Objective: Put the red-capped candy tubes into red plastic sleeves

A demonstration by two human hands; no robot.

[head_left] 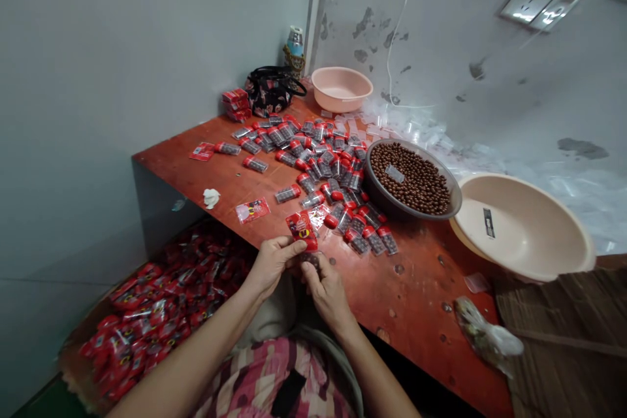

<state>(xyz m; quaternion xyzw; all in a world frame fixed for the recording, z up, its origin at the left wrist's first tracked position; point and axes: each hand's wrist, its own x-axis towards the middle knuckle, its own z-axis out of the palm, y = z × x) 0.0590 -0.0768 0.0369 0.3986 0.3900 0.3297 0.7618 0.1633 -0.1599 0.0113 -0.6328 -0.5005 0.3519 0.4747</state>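
At the near edge of the table, my left hand (275,264) is closed on a red printed packet (302,230), thumb on its lower part. Close beside it, my right hand (326,287) pinches a small clear container of dark balls (310,259), which touches the packet's lower end. Beyond my hands lie many red-capped clear tubes (323,160) filled with dark balls. Another flat red packet (253,210) rests to their left. A grey bowl of brown balls (409,179) has a clear empty tube (394,174) on top.
A box of filled red packets (166,307) is below left. A large beige basin (529,228), a plastic bag (484,333) and cardboard (563,346) lie right. Farther back are a pink basin (341,88), a black handbag (269,90) and clear tubes (441,137) along the wall.
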